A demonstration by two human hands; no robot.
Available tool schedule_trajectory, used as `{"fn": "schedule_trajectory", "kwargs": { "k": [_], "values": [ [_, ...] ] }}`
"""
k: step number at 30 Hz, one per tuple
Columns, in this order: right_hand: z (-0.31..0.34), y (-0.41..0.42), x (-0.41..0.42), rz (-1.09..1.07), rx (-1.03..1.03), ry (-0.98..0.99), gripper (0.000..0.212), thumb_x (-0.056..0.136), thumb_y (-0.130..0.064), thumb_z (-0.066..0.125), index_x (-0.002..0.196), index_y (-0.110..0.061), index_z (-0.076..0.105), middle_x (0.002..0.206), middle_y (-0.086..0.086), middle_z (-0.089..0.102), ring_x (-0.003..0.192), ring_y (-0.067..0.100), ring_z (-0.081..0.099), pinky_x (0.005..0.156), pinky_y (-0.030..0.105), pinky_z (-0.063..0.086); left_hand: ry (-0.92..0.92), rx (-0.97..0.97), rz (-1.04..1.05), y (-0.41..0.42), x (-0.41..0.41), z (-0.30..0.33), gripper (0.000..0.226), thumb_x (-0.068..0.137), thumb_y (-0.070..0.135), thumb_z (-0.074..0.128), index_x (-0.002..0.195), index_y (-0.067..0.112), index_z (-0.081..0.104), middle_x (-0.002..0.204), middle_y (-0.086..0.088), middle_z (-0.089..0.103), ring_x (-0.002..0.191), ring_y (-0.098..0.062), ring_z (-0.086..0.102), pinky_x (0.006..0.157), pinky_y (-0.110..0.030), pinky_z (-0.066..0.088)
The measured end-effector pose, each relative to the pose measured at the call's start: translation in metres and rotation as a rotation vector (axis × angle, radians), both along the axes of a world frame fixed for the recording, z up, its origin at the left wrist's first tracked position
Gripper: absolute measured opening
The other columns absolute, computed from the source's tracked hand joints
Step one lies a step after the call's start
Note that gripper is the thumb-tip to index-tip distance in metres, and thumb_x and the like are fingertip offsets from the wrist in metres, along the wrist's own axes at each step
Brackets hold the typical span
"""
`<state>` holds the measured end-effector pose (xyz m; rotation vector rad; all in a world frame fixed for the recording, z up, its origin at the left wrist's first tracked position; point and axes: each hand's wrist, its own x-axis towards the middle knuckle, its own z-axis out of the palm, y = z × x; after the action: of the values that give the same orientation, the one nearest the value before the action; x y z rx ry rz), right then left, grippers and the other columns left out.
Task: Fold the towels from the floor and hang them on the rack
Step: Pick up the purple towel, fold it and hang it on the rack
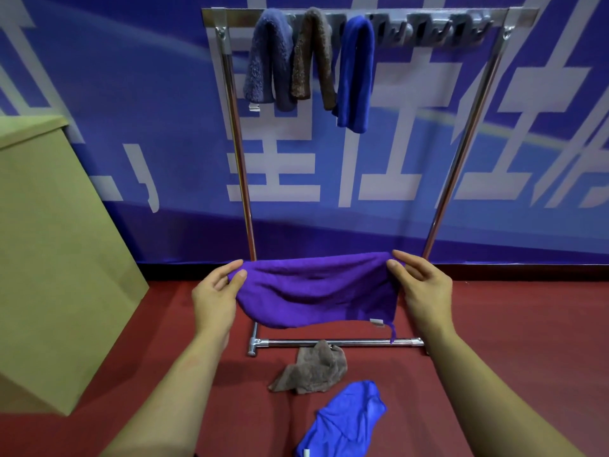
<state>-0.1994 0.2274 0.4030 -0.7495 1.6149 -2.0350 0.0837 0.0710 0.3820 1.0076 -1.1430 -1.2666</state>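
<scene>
Both hands hold a purple towel [316, 288] stretched in the air in front of the rack [369, 15], low between its two uprights: the left hand [216, 291] has its grip pinched on the towel's left end and the right hand [421, 285] has its grip pinched on the right end. On the rack's top bar hang a grey-blue towel [267, 61], a brown towel [313, 57] and a blue towel [356, 74]. On the red floor [494, 324] just nearer than the rack's base bar lie a crumpled brown towel [313, 371] and a crumpled blue towel [342, 420].
</scene>
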Motion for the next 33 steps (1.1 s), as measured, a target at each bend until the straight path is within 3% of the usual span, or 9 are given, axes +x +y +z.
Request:
{"fn": "schedule_trajectory", "kwargs": {
  "k": [4,10,14,20,25,28,31,33],
  "values": [
    [0.012,0.003,0.005,-0.063,-0.067,0.035,0.021,0.082,-0.011,0.082,0.102,-0.016,0.078,0.095,0.008,0.079,0.093,0.019,0.073,0.089,0.032,0.058,0.031,-0.087,0.059,0.004,0.001,0.011,0.020,0.089,0.008,0.074,0.103,0.023,0.076,0.098,0.003,0.077,0.090,-0.004,0.070,0.079,-0.011,0.052],
    [0.022,0.007,0.007,-0.153,-0.099,0.144,0.020,0.081,-0.015,0.083,0.101,-0.017,0.079,0.084,-0.003,0.076,0.079,0.015,0.067,0.085,0.039,0.057,0.071,-0.148,0.116,0.009,0.004,0.024,0.019,0.087,0.011,0.077,0.101,0.023,0.076,0.100,0.001,0.078,0.094,-0.004,0.072,0.082,-0.013,0.052],
    [0.020,0.005,0.006,-0.198,-0.094,0.190,0.023,0.081,-0.019,0.084,0.103,-0.021,0.079,0.073,-0.007,0.065,0.072,0.012,0.054,0.077,0.039,0.052,0.085,-0.169,0.113,0.012,0.003,0.026,0.020,0.087,0.008,0.076,0.103,0.022,0.075,0.102,-0.001,0.076,0.092,0.001,0.071,0.080,-0.011,0.051],
    [0.017,0.004,0.004,-0.143,-0.026,0.254,0.036,0.083,-0.014,0.081,0.113,-0.032,0.074,0.099,-0.004,0.074,0.079,0.009,0.059,0.085,0.037,0.055,0.083,-0.173,0.089,0.012,0.002,0.028,0.025,0.090,0.008,0.073,0.111,0.021,0.073,0.108,0.001,0.075,0.095,0.000,0.071,0.083,-0.012,0.053],
    [0.021,0.003,0.006,0.042,0.010,0.219,0.057,0.086,0.002,0.073,0.134,-0.027,0.061,0.125,0.000,0.069,0.103,0.007,0.067,0.097,0.024,0.053,0.003,-0.165,-0.077,0.007,0.004,0.020,0.051,0.092,0.003,0.070,0.137,0.023,0.059,0.127,0.014,0.066,0.117,-0.003,0.065,0.100,-0.019,0.050],
    [0.016,0.001,0.003,0.108,0.072,0.186,0.064,0.088,0.005,0.070,0.142,-0.026,0.053,0.122,0.010,0.070,0.092,0.010,0.068,0.093,0.031,0.057,-0.094,-0.148,-0.152,0.004,0.005,0.014,0.064,0.091,0.004,0.071,0.146,0.029,0.050,0.136,0.017,0.060,0.121,-0.001,0.062,0.104,-0.028,0.049],
    [0.011,0.001,0.000,0.146,0.163,0.197,0.072,0.088,0.002,0.072,0.148,-0.028,0.045,0.129,0.000,0.066,0.093,0.002,0.070,0.088,0.025,0.058,-0.170,-0.146,-0.188,0.003,0.005,0.010,0.069,0.092,0.007,0.071,0.150,0.034,0.044,0.138,0.023,0.056,0.121,0.005,0.059,0.106,-0.032,0.047],
    [0.005,-0.001,-0.003,0.141,0.231,0.247,0.076,0.087,-0.001,0.074,0.151,-0.028,0.042,0.136,-0.005,0.059,0.103,-0.002,0.066,0.098,0.028,0.054,-0.202,-0.140,-0.197,0.002,0.005,0.007,0.070,0.093,0.010,0.071,0.151,0.036,0.041,0.141,0.025,0.052,0.123,0.007,0.056,0.109,-0.034,0.045]
  ]
}}
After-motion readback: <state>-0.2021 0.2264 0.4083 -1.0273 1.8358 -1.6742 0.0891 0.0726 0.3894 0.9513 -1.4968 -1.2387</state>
